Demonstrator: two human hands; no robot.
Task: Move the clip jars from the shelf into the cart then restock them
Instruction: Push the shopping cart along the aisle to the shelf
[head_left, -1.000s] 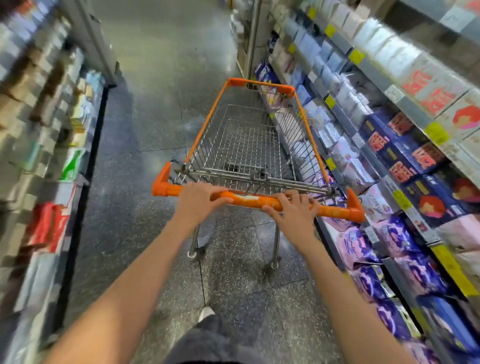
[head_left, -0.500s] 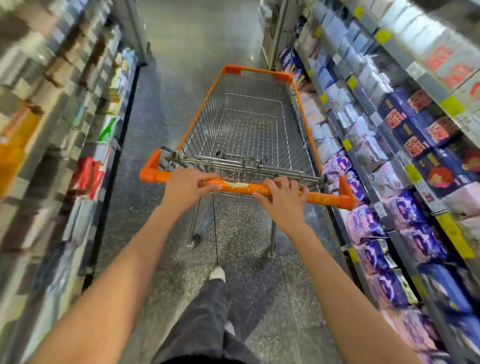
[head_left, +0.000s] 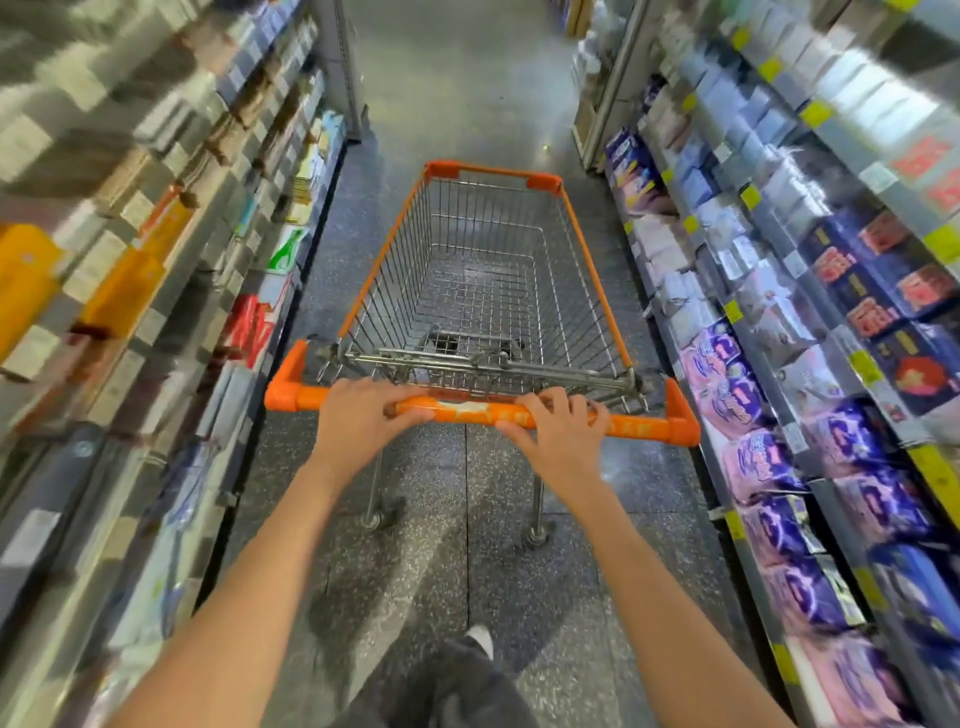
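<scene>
A wire shopping cart (head_left: 587, 270) with orange trim stands in the aisle ahead of me, and its basket holds nothing. My left hand (head_left: 358, 421) grips the orange handle bar (head_left: 467, 410) left of its middle. My right hand (head_left: 558, 434) grips the same bar right of its middle. No clip jars can be made out in the blurred shelves.
Shelves (head_left: 156, 249) of blurred boxed goods line the left side. On the right, shelves (head_left: 789, 322) carry purple, pink and blue soft packs with yellow price tags. The speckled grey floor (head_left: 457, 88) runs on between them. My dark trouser leg and white shoe (head_left: 480, 639) show below.
The cart has rolled forward along the aisle and now sits nearer its middle, away from the right shelves. Both hands stay on the handle bar.
</scene>
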